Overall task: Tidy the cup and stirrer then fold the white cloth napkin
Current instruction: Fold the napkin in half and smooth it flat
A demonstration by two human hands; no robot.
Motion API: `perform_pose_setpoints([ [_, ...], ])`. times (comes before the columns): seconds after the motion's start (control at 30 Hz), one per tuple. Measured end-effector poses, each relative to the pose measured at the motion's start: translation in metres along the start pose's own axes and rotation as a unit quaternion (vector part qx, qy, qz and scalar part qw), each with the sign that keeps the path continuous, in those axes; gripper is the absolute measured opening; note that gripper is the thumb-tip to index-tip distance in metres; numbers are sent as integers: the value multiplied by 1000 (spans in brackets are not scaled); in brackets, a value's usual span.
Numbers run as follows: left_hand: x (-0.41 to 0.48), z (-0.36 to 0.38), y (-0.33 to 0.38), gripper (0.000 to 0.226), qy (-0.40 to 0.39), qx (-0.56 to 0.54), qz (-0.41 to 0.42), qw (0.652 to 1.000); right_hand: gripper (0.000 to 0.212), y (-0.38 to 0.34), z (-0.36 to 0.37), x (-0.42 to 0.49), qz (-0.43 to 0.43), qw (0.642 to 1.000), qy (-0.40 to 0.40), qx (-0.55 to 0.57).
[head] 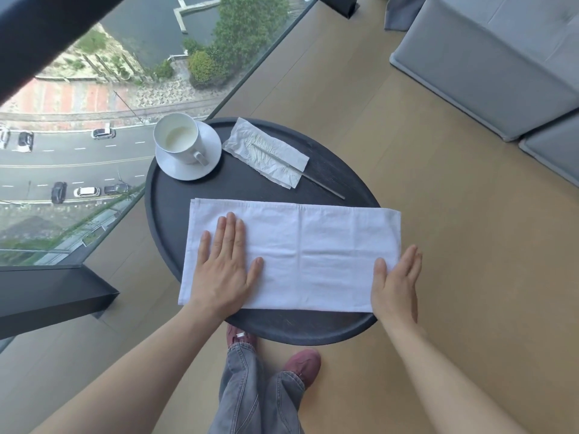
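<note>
1. Landmark = white cloth napkin [291, 253], lying flat on the round dark worktop [313, 330] as a long strip. Long axis runs left–right across the person; short axis runs away from them. It looks already folded at least once (doubled edge at its far-left corner).
2. Left hand [224, 264]: fully open, palm down, fingers together and flat on the napkin's left half, pressing it. Grips nothing.
3. Right hand [396, 285]: open, on edge at the napkin's right short end. Thumb lies on the cloth, fingers sit just outside the edge. No pinch visible, so nothing held yet; whether fingertips are under the hem, can't tell.
4. Key relation: the right end is the free end and the right hand is touching it; the left hand pins the opposite half. A crease line shows approx at the napkin's middle. Judged next move: right hand lifts its end and carries it leftward along the long axis, over that crease.
5. Risk, as a guess: the right end overhangs the worktop rim a bit, so it may droop or skew when lifted.
6. Cup [180, 139] on saucer [188, 169]: beyond the napkin's far-left corner, well apart from it.
7. Stirrer [297, 170]: beyond the napkin's far edge, lying diagonally on a paper tissue [266, 150], near but not touching the napkin. Both look tidied.
</note>
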State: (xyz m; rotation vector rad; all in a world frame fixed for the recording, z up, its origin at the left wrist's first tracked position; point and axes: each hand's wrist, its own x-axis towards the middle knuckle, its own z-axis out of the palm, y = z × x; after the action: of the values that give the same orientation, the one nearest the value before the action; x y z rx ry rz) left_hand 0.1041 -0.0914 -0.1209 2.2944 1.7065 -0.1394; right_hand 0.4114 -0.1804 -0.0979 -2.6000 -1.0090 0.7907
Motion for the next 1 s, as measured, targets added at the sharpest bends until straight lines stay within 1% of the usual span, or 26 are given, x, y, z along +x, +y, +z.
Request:
perform_pose_setpoints([
  [0.07, -3, -3, 9, 80, 13, -5, 12, 1000, 73, 2, -6, 6, 60, 996, -11, 60],
  [0.2, -5, -3, 56, 76, 40, -23, 107, 993, 55, 14, -15, 14, 59, 996, 5, 69],
  [0.3, 1, 3, 90, 74, 27, -14, 153, 988, 48, 17, -26, 17, 75, 993, 3, 94],
  [0.43, 7, 15, 110, 74, 2, 2, 148, 989, 41, 20, -48, 17, 73, 988, -22, 136],
  [0.53, 10, 16, 118, 75, -15, -1, 154, 988, 35, 18, -69, 14, 53, 986, -13, 157],
  [0.6, 10, 10, 122, 75, -42, -17, 153, 987, 31, 11, -84, 9, 30, 985, -4, 169],
  [0.67, 11, -3, 126, 74, -77, -55, 142, 985, 27, 0, -99, 1, 5, 982, 1, 190],
  [0.73, 13, -26, 133, 71, -100, -152, 102, 978, 22, -17, -113, -10, -21, 980, 0, 197],
  [0.77, 17, -42, 137, 68, -106, -218, 74, 967, 19, -28, -119, -16, -33, 980, -4, 197],
  [0.8, 23, -61, 140, 62, -110, -293, 43, 949, 14, -40, -123, -23, -46, 979, -5, 199],
  [0.83, 29, -81, 143, 55, -116, -374, 9, 920, 9, -53, -126, -30, -60, 977, -4, 205],
  [0.87, 36, -101, 145, 51, -123, -457, -25, 880, 5, -67, -127, -39, -75, 974, -3, 214],
  [0.9, 42, -120, 147, 53, -131, -530, -53, 836, 4, -82, -127, -49, -91, 971, -6, 221],
  [0.93, 47, -138, 146, 54, -142, -578, -71, 801, 7, -98, -125, -59, -108, 969, -15, 223],
  [0.97, 52, -153, 143, 54, -150, -600, -74, 782, 11, -113, -121, -69, -128, 967, -27, 218],
  [1.0, 56, -167, 139, 55, -158, -600, -67, 781, 16, -127, -115, -79, -153, 965, -39, 207],
])
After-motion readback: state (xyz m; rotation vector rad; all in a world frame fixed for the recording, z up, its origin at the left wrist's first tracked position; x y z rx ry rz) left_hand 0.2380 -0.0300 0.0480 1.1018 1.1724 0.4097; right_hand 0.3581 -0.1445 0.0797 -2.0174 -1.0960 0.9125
